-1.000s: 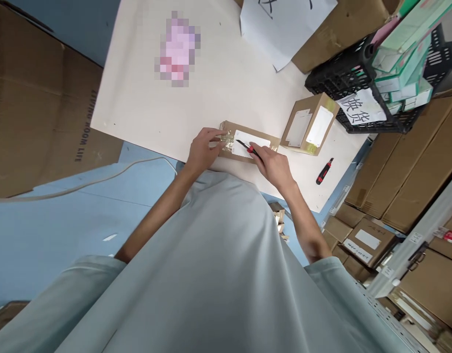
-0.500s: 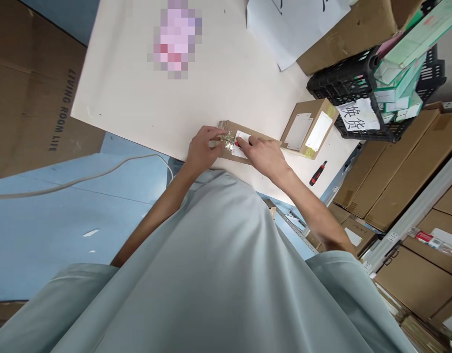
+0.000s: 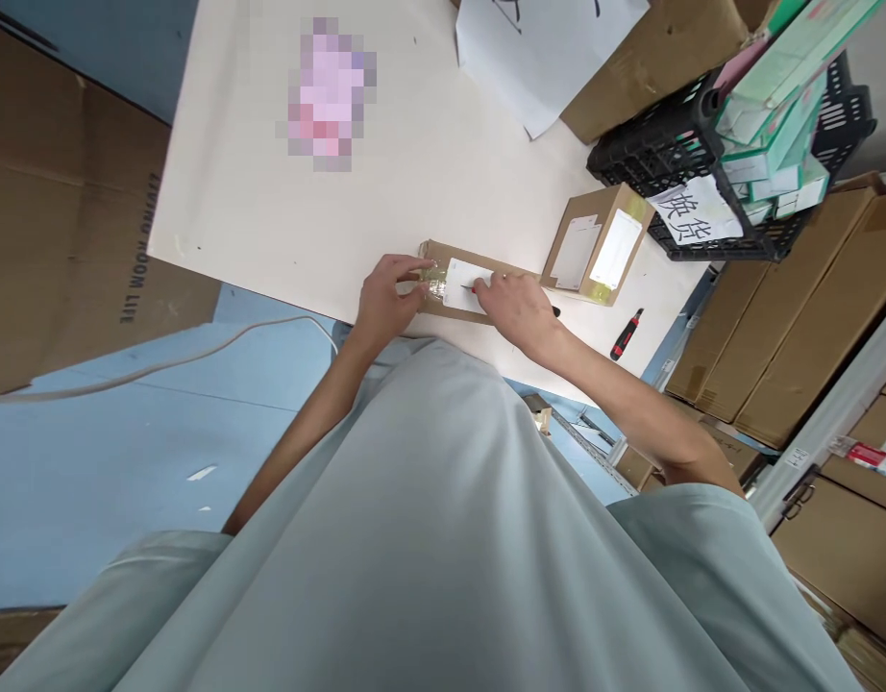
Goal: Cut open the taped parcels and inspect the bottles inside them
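A slim brown cardboard box [image 3: 511,265] lies on the table in front of me, with a white label [image 3: 457,283] on top and clear tape over its left end. My left hand [image 3: 389,296] grips that taped end, thumb and fingers to either side of it. Closed around a small red and black knife, my right hand [image 3: 516,306] rests over the box's right part. The knife's thin tip [image 3: 467,287] points left above the label, and its black end shows behind the hand. Whether the tip touches the label I cannot tell.
Right of the slim box stands a bigger labelled carton [image 3: 585,240]. A red and black box cutter [image 3: 627,334] lies near the table's right edge. Behind are a black crate [image 3: 652,144] of green-white boxes and a white paper sheet [image 3: 536,58]. A blurred pink item [image 3: 328,91] lies farther back.
My right hand has drawn the knife tip away from the taped end to over the label. My left thumb and fingers have shifted left toward the box's end.
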Available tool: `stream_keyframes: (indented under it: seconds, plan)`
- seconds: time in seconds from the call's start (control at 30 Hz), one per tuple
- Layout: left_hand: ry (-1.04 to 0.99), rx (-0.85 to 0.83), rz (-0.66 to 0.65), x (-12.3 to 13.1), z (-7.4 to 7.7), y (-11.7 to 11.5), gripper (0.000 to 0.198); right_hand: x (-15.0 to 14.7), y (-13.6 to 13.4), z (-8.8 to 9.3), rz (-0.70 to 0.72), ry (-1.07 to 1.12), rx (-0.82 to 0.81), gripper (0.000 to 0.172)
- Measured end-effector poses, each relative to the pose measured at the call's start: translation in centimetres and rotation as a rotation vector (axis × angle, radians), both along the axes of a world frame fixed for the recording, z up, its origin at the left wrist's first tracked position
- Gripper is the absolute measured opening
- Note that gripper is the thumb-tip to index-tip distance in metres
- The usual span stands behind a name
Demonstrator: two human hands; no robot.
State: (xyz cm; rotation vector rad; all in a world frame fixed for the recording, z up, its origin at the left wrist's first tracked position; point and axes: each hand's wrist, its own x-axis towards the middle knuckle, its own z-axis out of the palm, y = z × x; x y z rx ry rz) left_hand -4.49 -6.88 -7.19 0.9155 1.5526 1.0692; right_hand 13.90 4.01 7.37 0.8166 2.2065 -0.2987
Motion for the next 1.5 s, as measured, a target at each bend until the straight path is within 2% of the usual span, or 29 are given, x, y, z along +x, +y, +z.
stream_keyframes:
  seconds: [0.17,0.3,0.43,0.57,0.67,0.87,1.0,1.13,1.23,1.3,1.37,1.5]
  plan:
    - [0.063,-0.005,-0.01,0.0,-0.2,-0.1,0.039,6.4,0.1,-0.5,-0.054,0.052,0.092,0.045]
    - [0.099,-0.005,-0.001,0.2,-0.2,-0.1,0.04,11.0,0.0,-0.5,-0.154,-0.01,0.095,0.044]
    - [0.109,-0.007,-0.016,0.2,0.0,0.2,0.039,12.3,-0.2,-0.3,-0.236,-0.042,0.083,0.042]
    - [0.125,0.004,-0.041,-0.1,0.1,0.5,0.04,13.0,-0.1,-0.7,-0.215,-0.053,0.089,0.049]
    - [0.153,0.0,-0.051,-0.4,0.3,0.6,0.04,14.6,-0.8,-1.4,-0.234,0.006,0.1,0.044]
    - [0.265,-0.086,-0.076,0.1,1.4,1.1,0.038,17.3,-4.5,-3.6,-0.45,0.14,0.179,0.048]
    - [0.371,-0.113,-0.108,0.8,2.1,1.8,0.035,18.6,-6.5,-5.7,-0.63,0.284,0.166,0.046]
    - [0.464,-0.134,-0.121,1.5,2.4,2.3,0.034,19.0,-7.9,-9.4,-0.853,0.586,0.068,0.044]
    - [0.513,-0.132,-0.137,1.6,2.5,2.5,0.034,18.0,-8.6,-12.5,-1.004,0.808,0.002,0.046]
    - [0.514,-0.133,-0.149,1.4,2.5,2.5,0.034,17.3,-9.0,-13.8,-1.077,0.884,-0.003,0.047]
    - [0.506,-0.136,-0.154,1.1,2.6,2.6,0.035,16.9,-9.3,-14.4,-1.114,0.928,0.0,0.047]
    - [0.542,-0.148,-0.12,0.0,2.4,2.6,0.035,17.5,-9.9,-14.1,-1.2,0.997,0.063,0.046]
